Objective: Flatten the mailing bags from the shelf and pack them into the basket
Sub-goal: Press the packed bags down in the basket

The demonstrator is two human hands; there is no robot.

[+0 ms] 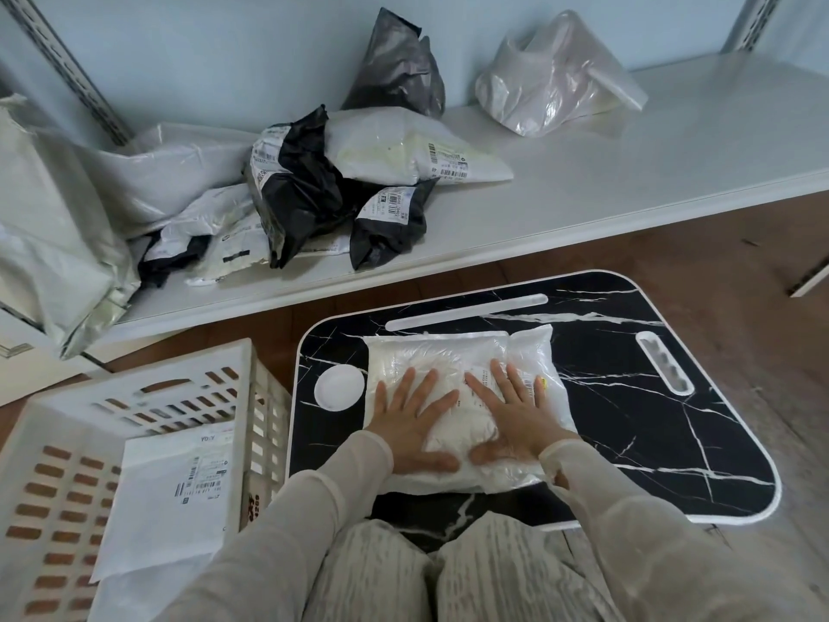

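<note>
Mailing bag (466, 352) flat beneath left hand (410, 424), right hand (511, 419)

I'm seeing a translucent white mailing bag (466, 397) showing against the black, white-veined marble tray (628, 419), a white slotted basket (134, 397), black and white bags (314, 190) lying on the white shelf (628, 172).

bag (466, 365): glossy crinkled plastic | tray (628, 442): polished marble-look | basket (134, 397): matt plastic
</note>
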